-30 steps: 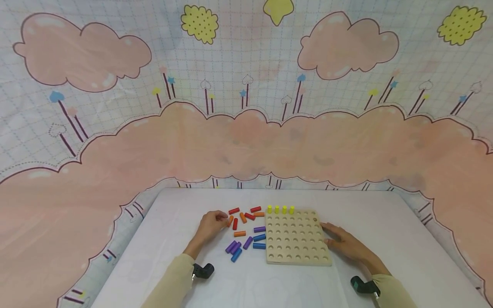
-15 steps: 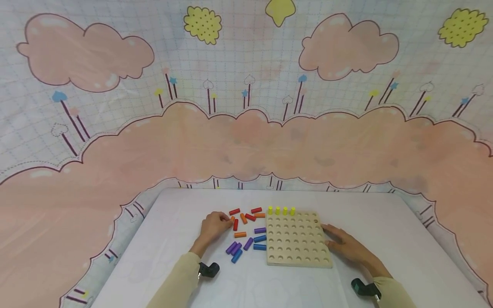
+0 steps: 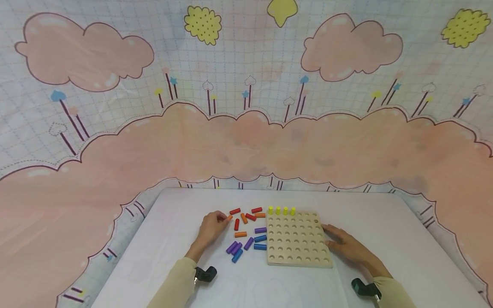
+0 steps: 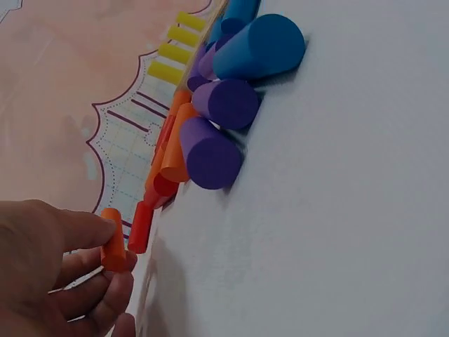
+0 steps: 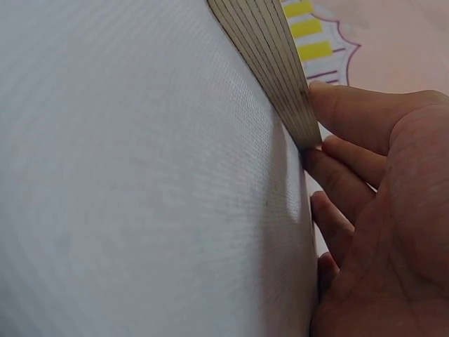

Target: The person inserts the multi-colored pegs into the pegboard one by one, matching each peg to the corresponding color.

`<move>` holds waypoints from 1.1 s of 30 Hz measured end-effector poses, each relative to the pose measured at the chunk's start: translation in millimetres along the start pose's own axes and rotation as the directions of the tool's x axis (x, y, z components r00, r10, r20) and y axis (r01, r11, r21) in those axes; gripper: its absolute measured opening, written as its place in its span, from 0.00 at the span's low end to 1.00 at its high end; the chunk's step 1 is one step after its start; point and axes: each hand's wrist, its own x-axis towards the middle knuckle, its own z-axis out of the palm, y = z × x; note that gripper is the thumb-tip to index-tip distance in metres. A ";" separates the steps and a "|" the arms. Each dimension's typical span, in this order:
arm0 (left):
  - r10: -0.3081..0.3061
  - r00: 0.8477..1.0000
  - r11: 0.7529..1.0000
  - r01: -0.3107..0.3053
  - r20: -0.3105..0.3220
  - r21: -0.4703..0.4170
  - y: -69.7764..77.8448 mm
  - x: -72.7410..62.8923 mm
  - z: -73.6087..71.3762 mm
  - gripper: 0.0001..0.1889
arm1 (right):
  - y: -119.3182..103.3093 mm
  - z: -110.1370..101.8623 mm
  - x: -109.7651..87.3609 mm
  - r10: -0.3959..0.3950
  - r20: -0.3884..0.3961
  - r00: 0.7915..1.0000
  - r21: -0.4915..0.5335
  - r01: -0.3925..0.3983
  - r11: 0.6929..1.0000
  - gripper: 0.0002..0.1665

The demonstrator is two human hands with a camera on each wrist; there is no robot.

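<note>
1. Left hand (image 3: 212,225): thumb and fingers pinch one orange peg (image 4: 112,240); the peg sits at the fingertips, tilted in the head view.
2. Just beyond and to the right of the pinch: four red pegs (image 3: 236,224), lying loose on the table (image 3: 304,286).
3. Three other orange pegs (image 3: 240,234) lie to the right of the pinch, scattered among and below the reds.
4. Nearer the body than the pinch, and rightward: four purple pegs (image 3: 248,243) and three blue pegs (image 3: 237,256), all on their sides.
5. Further right of the pinch: holed board (image 3: 298,238). Four yellow pegs (image 3: 278,210) stand upright in its far row, at the end nearest the pinch.
6. Right hand (image 3: 348,245): no peg in it; extended fingers and thumb touch the board's right edge, well apart from the pinch.
</note>
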 end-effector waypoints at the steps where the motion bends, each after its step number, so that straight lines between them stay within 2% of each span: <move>1: 0.007 1.000 1.000 -0.007 -0.005 -0.012 0.9 -0.6 -0.7 0.08 | 0.1 -0.2 -0.2 -0.003 -0.001 1.000 0.004 0.003 1.000 0.38; 7: 0.035 0.999 0.997 -0.036 -0.021 -0.064 7.4 -3.7 -3.6 0.13 | 0.6 -1.1 -0.4 -0.020 -0.004 1.000 0.012 0.020 1.000 0.37; 11: 0.088 0.996 0.993 -0.090 -0.031 -0.078 11.8 -5.2 -2.5 0.16 | 0.9 -0.9 -0.5 -0.029 -0.004 1.000 0.007 0.029 1.000 0.38; 16: 0.147 0.988 0.979 -0.151 -0.041 -0.140 23.5 -6.1 1.2 0.16 | 1.4 -1.3 -0.8 -0.034 -0.009 0.999 -0.005 0.034 0.999 0.38; 21: 0.148 0.989 0.970 -0.150 -0.027 -0.193 39.3 -8.3 5.0 0.14 | 2.1 -1.2 -0.3 -0.037 -0.009 0.999 -0.014 0.037 0.999 0.38; 26: 0.171 0.985 0.963 -0.171 -0.015 -0.207 51.5 -11.1 10.1 0.13 | 2.8 -0.9 0.3 -0.031 -0.006 1.000 -0.010 0.031 0.999 0.38; 33: 0.164 0.986 0.944 -0.149 0.028 -0.295 65.5 -13.3 19.9 0.13 | 6.6 -0.7 2.3 -0.053 0.000 0.999 0.005 0.053 0.999 0.38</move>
